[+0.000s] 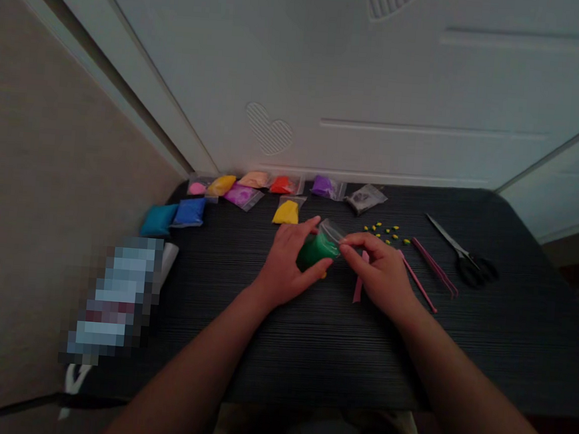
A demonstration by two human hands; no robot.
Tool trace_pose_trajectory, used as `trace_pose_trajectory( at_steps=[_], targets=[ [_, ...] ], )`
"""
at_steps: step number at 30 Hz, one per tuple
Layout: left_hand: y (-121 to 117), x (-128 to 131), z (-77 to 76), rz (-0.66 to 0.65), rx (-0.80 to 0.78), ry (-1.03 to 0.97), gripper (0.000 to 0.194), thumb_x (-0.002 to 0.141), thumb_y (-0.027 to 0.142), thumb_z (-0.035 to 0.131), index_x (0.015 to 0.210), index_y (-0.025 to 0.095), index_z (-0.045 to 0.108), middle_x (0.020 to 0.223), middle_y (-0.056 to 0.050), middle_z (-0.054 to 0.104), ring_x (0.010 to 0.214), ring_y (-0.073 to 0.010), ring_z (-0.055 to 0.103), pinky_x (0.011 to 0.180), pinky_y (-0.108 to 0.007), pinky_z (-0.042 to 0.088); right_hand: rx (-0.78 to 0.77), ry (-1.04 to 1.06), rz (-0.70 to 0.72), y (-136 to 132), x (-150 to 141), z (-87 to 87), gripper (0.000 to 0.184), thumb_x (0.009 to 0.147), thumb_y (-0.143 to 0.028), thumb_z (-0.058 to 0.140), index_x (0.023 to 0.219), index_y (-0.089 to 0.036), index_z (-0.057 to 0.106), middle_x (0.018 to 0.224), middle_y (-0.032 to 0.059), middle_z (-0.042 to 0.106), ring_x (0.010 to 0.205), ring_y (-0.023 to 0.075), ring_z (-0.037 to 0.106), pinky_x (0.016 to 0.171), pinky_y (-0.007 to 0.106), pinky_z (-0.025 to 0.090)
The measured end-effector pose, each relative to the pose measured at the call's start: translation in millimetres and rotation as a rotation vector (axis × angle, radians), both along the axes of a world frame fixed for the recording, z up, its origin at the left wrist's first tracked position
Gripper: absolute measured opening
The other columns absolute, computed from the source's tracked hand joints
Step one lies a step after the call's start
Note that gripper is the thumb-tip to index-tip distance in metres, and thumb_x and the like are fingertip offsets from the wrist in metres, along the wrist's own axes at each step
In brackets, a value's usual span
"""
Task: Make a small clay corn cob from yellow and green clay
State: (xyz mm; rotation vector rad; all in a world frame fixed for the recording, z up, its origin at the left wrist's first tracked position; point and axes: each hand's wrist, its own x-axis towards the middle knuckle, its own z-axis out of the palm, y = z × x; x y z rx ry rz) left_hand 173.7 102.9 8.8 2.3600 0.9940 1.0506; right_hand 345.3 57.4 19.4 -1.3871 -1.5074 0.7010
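Between my hands is a clear zip bag of green modelling clay [321,247]. My left hand [289,260] wraps around the bag's left side, thumb below and fingers above. With thumb and fingertips pinched, my right hand [378,271] grips the clear top edge of the bag. A small bit of yellow shows just under the bag. Partly beneath my right hand lies a flat pink tool [358,289]. To its right are a thin pink stick tool [419,284] and pink tweezers [436,269]. Several tiny green-and-yellow pieces [387,233] lie beyond my right hand.
Black-handled scissors [462,254] lie at the right. Along the back are several clay bags, including yellow [286,212], red [282,185], purple [324,186] and grey [366,199]. Blue [189,212] and teal [157,220] bags sit left, near a blurred-out object [117,297]. A white panel rises behind the dark table [201,317].
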Motion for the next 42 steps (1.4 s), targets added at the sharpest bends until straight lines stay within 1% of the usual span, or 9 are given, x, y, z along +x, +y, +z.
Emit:
trace_pose_trajectory(
  at_steps=[4,6,10,15,19,27,30,34,42],
  targets=[
    [0.9,-2.0,0.8,-0.045,-0.395,-0.289,0.026,0.079,0.03,0.05,0.103,0.02,0.056,0.094,-0.003,0.06,0.084,-0.0149,0.054,0.074,-0.027,0.043,-0.033,0.149,0.0,-0.1,-0.7,-1.9,0.011,0.077,-0.028,0.055,0.085,-0.022,0.059,0.082,-0.0001,0.06,0.076,0.0135,0.056,0.071,0.029,0.044],
    [1.2,-1.3,0.4,-0.045,-0.574,-0.394,0.019,0.078,0.03,0.052,0.091,0.02,0.061,0.085,-0.001,0.062,0.075,-0.0127,0.056,0.066,-0.023,0.044,-0.052,0.256,0.035,-0.5,-2.1,-2.7,0.013,0.076,-0.027,0.057,0.088,-0.022,0.055,0.082,-0.0005,0.059,0.076,0.0131,0.056,0.07,0.027,0.044],
    [1.0,1.3,0.0,-0.016,-0.708,-0.531,0.014,0.071,0.028,0.061,0.08,0.018,0.065,0.076,-0.001,0.062,0.069,-0.0118,0.055,0.063,-0.022,0.043,-0.105,0.328,0.077,-2.0,-4.3,-2.5,0.019,0.075,-0.025,0.058,0.092,-0.023,0.05,0.077,-0.0022,0.059,0.071,0.0114,0.056,0.065,0.025,0.042],
    [0.5,1.8,0.2,-0.004,-0.738,-0.58,0.012,0.066,0.026,0.066,0.074,0.017,0.065,0.075,0.0,0.061,0.069,-0.0115,0.055,0.063,-0.022,0.042,-0.111,0.29,0.07,-4.1,-4.0,-0.4,0.02,0.075,-0.024,0.057,0.094,-0.023,0.05,0.075,-0.0028,0.058,0.067,0.0104,0.054,0.062,0.024,0.041],
    [-0.5,2.0,2.4,-0.003,-0.745,-0.606,0.011,0.065,0.026,0.066,0.073,0.017,0.065,0.076,-0.001,0.061,0.07,-0.0124,0.055,0.064,-0.024,0.043,-0.109,0.278,0.077,-3.7,-3.8,-0.4,0.02,0.075,-0.025,0.058,0.094,-0.023,0.053,0.08,-0.0013,0.058,0.074,0.0117,0.055,0.066,0.026,0.043],
    [-0.1,1.5,5.3,0.034,-0.653,-0.697,0.008,0.065,0.022,0.066,0.072,0.018,0.066,0.077,-0.001,0.062,0.072,-0.0133,0.057,0.068,-0.026,0.045,-0.104,0.297,0.08,-2.9,-4.0,-1.6,0.024,0.073,-0.027,0.061,0.096,-0.024,0.055,0.082,-0.0014,0.058,0.076,0.0121,0.055,0.07,0.027,0.044],
    [1.0,0.2,7.3,0.014,-0.603,-0.712,0.006,0.065,0.021,0.066,0.071,0.018,0.066,0.078,-0.002,0.062,0.076,-0.0144,0.057,0.071,-0.028,0.045,-0.122,0.269,0.058,-3.0,-2.7,-0.1,0.018,0.074,-0.029,0.059,0.091,-0.024,0.06,0.081,-0.0011,0.059,0.073,0.0126,0.055,0.067,0.027,0.045],
    [0.0,-1.3,11.8,-0.022,-0.517,-0.636,0.004,0.067,0.019,0.065,0.071,0.019,0.066,0.078,-0.002,0.062,0.079,-0.015,0.057,0.074,-0.029,0.045,-0.1,0.2,0.045,-3.5,-1.8,2.4,0.011,0.075,-0.03,0.056,0.08,-0.021,0.061,0.082,-0.0001,0.06,0.073,0.0136,0.055,0.066,0.028,0.044],
    [-1.8,-4.9,17.8,-0.057,-0.286,-0.381,0.007,0.07,0.016,0.062,0.076,0.02,0.064,0.081,-0.003,0.062,0.084,-0.0158,0.055,0.082,-0.033,0.042,0.084,-0.038,-0.014,-5.3,-3.1,7.5,0.005,0.077,-0.018,0.053,0.079,-0.02,0.057,0.08,0.0006,0.058,0.074,0.0134,0.052,0.067,0.028,0.04]
  ],
)
